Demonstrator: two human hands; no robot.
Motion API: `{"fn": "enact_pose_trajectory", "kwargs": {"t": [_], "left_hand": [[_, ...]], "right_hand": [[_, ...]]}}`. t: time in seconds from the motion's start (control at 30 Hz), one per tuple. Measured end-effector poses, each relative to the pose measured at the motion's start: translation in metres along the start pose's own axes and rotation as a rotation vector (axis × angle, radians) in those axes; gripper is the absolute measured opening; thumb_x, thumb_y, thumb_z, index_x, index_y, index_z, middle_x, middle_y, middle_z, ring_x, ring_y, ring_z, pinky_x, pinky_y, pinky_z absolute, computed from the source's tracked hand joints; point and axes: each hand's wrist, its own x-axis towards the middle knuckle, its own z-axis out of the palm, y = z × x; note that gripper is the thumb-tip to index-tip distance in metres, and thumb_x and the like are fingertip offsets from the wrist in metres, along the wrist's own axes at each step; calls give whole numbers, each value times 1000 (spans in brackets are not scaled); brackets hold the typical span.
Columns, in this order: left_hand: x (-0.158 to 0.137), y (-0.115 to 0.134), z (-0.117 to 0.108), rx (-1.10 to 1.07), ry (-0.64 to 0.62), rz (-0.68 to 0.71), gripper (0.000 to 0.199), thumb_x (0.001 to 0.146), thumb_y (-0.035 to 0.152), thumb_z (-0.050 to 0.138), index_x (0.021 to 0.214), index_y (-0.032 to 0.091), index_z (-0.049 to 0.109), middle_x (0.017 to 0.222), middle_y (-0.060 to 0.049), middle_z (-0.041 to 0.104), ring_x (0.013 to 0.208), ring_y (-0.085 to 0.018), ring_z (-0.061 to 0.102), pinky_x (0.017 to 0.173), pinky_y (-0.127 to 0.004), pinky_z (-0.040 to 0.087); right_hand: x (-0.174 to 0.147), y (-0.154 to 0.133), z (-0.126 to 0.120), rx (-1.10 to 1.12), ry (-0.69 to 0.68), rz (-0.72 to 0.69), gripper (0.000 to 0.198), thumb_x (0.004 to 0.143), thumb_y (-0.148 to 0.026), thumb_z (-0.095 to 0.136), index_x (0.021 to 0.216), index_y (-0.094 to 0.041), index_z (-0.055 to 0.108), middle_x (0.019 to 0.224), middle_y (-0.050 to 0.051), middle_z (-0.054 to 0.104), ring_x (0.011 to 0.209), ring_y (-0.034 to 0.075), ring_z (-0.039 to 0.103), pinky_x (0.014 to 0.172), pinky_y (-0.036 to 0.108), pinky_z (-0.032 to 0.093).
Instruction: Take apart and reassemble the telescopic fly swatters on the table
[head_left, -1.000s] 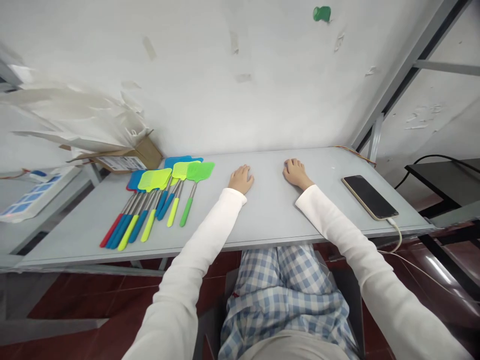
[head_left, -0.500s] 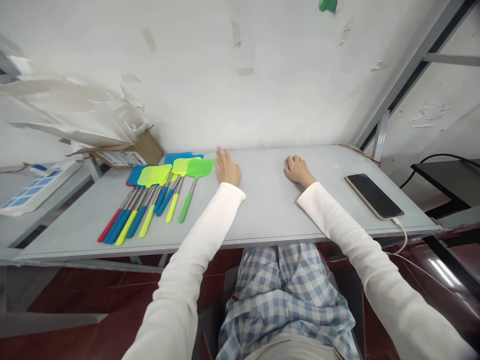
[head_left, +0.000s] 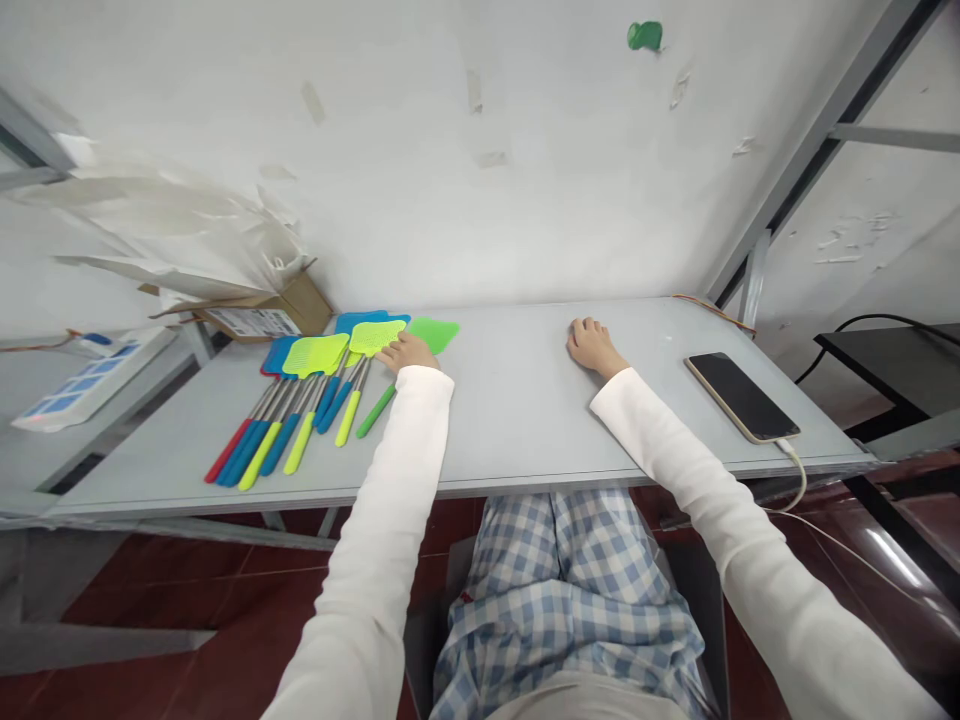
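Change of state: my left hand (head_left: pixel 407 355) had crossed the tabletop (head_left: pixel 510 420) from its bare middle to the right-hand end of the swatter row. It lay palm down over the neck of the green swatter (head_left: pixel 437 334), its fingers pointing left. The fingers were bent, but the grip was concealed; I could not tell whether they had closed around the shaft.

Effect: the green swatter's head had shifted right, away from the yellow-green swatter (head_left: pixel 377 338) beside it, while its handle pointed toward the front left. Reaching had therefore given way to handling, with this one piece engaged. The remaining swatters kept their arrangement.

My right hand (head_left: pixel 592 347) had stayed on the tabletop, fingers loosely curled, nothing visible in them. The phone (head_left: pixel 742 397) lay to its right, well apart.
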Motion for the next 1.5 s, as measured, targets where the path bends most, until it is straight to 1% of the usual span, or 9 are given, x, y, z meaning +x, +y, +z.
{"fn": "enact_pose_trajectory", "kwargs": {"t": [0.1,0.33,0.43,0.53,0.63,0.77,0.97,1.13,1.5], "left_hand": [[-3,24,6,-9,-37,-132,40,82,1,36,120,3,49,122,-34,55,109,-37,61,94,-61,39],[-19,52,17,-182,-112,244,41,91,15,45,133,14,45,128,-18,54,116,-24,59,100,-39,46],[-24,57,27,-252,-163,495,45,92,17,42,137,12,42,126,-17,55,112,-22,59,102,-36,46],[-27,58,34,-257,-208,670,51,92,14,37,143,10,37,128,-18,53,119,-20,56,107,-33,42],[-25,54,37,-234,-221,710,53,93,14,34,146,13,38,133,-18,50,123,-20,54,108,-32,40],[-19,50,38,-177,-265,593,55,96,24,39,150,18,30,128,-14,58,116,-20,57,102,-32,44],[-22,53,37,-21,-304,543,41,100,35,31,130,20,55,131,-14,59,117,-28,58,97,-42,44],[-30,56,34,-16,-283,594,45,100,30,28,142,28,45,133,-11,57,119,-29,56,96,-44,44],[-43,60,28,-54,-352,586,39,100,26,27,131,13,46,128,-16,58,116,-24,55,97,-38,40]], "right_hand": [[-1,1,1,-6,3,-2,41,93,-21,32,126,-3,51,125,29,54,115,38,51,98,50,38],[0,-1,1,148,69,18,36,94,-25,35,117,-8,56,126,28,56,117,40,50,99,57,35],[3,-9,-2,506,76,20,35,99,-36,32,114,-15,55,128,20,59,122,34,51,106,58,31],[5,-17,-7,892,19,17,32,100,-46,34,115,-22,49,123,12,63,110,22,61,98,43,45],[6,-18,-12,1264,-74,65,24,92,-44,57,104,-24,50,102,6,67,82,14,66,73,29,52],[6,-9,-17,1509,-105,110,22,81,-28,74,87,-20,54,84,1,65,67,10,62,60,22,49],[10,1,-16,1537,-175,139,13,83,-16,68,80,-17,56,81,2,63,60,9,58,58,24,49],[7,2,-18,1514,-205,138,19,86,-14,62,75,-20,48,74,1,61,61,11,60,63,25,52],[1,-6,-19,1347,-280,11,7,82,-18,65,80,-18,59,75,3,66,63,14,62,67,30,54]]}}
